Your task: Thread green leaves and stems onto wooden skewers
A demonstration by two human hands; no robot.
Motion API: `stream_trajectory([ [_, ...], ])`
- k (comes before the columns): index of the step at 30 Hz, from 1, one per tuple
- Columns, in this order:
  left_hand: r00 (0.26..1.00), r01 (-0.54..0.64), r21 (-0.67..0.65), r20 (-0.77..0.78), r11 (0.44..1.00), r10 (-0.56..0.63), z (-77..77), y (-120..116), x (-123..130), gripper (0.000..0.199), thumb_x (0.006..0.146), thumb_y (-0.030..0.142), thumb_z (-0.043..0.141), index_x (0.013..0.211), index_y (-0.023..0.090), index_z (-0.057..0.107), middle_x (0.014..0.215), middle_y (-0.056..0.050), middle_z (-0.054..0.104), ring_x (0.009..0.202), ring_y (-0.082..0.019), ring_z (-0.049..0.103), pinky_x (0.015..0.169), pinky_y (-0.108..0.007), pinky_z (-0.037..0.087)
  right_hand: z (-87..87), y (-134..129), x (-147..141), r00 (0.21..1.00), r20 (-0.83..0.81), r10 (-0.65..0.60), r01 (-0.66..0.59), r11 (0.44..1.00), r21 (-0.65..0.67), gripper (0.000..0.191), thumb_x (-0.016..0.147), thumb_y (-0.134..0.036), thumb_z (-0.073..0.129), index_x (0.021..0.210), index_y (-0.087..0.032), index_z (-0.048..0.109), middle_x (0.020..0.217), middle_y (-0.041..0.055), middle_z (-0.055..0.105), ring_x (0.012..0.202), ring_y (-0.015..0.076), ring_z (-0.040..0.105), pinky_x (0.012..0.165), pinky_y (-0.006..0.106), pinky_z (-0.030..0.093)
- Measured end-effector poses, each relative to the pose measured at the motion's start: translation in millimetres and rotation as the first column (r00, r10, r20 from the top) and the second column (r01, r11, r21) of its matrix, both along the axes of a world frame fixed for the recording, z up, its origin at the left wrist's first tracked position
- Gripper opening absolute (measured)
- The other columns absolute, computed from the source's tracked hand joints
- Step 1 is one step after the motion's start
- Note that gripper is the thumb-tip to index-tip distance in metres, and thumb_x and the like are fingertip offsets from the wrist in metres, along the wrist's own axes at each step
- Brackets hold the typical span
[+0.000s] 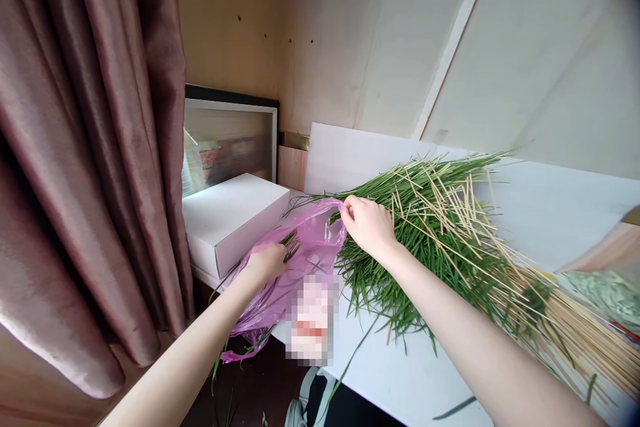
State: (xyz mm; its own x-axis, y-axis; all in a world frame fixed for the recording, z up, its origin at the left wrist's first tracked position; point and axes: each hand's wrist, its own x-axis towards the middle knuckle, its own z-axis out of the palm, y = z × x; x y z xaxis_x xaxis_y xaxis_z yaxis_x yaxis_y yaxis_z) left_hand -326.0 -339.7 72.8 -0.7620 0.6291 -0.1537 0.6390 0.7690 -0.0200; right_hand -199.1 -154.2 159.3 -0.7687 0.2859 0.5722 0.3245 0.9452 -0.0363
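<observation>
A pink plastic bag (313, 250) lies at the left part of the white table (395, 363), its lower end hanging over the edge. My right hand (369, 223) pinches the bag's upper rim. Inside or over the bag, my left hand (269, 261) is closed round a small bunch of green stems (290, 245); its fingers are partly blurred. Right of the bag is a large heap of long green grass-like stalks (415, 220), with thin pale sticks (470, 213) lying across it, beside my right forearm.
A white box (237, 213) stands at the left, before a framed glass pane (235, 140). A mauve curtain (100, 147) hangs at the far left. A bundle of pale sticks (590, 327) and a pale green plastic bag (607, 293) are at the right. A pixelated item (310, 327) lies near the table's front edge.
</observation>
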Motion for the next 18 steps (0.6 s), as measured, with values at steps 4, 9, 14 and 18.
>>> stream_trajectory([
  [4,0.998,-0.002,0.02,-0.062,1.0,0.004,20.3,-6,-1,0.025,0.096,0.034,0.062,0.109,0.014,0.069,0.11,-0.01,0.071,0.102,-0.025,0.068,0.088,-0.044,0.057,-0.4,-1,0,1.0,0.001,-0.003,0.003,1.0,-0.001,0.02,0.101,-0.025,0.051,0.092,-0.023,0.07,0.089,0.0017,0.077,0.074,0.022,0.071,0.057,0.029,0.033],
  [9,0.989,0.002,0.067,-0.148,0.998,0.008,33.5,-11,-2,0.024,0.089,0.019,0.053,0.1,0.014,0.074,0.104,-0.017,0.074,0.102,-0.036,0.071,0.08,-0.043,0.056,1.1,-4,-1,1.0,-0.001,-0.004,0.004,1.0,0.007,0.02,0.101,-0.025,0.051,0.093,-0.023,0.069,0.09,0.0019,0.077,0.075,0.0228,0.071,0.057,0.029,0.034],
  [14,0.986,0.009,0.064,-0.167,0.998,0.002,30.0,-19,1,0.028,0.083,0.012,0.05,0.096,0.016,0.074,0.102,-0.017,0.076,0.099,-0.036,0.072,0.08,-0.041,0.055,5.5,-1,0,1.0,-0.014,-0.027,0.027,1.0,0.009,0.021,0.101,-0.024,0.05,0.093,-0.022,0.069,0.091,0.003,0.077,0.078,0.0232,0.071,0.059,0.029,0.036],
  [18,0.993,0.015,0.041,-0.122,0.999,-0.01,13.8,-30,5,0.027,0.085,0.013,0.051,0.099,0.018,0.074,0.105,-0.015,0.076,0.101,-0.034,0.072,0.082,-0.041,0.056,7.4,3,1,0.999,-0.015,-0.042,0.042,0.999,0.005,0.022,0.102,-0.024,0.049,0.094,-0.022,0.07,0.092,0.0043,0.077,0.078,0.0228,0.071,0.061,0.028,0.038],
])
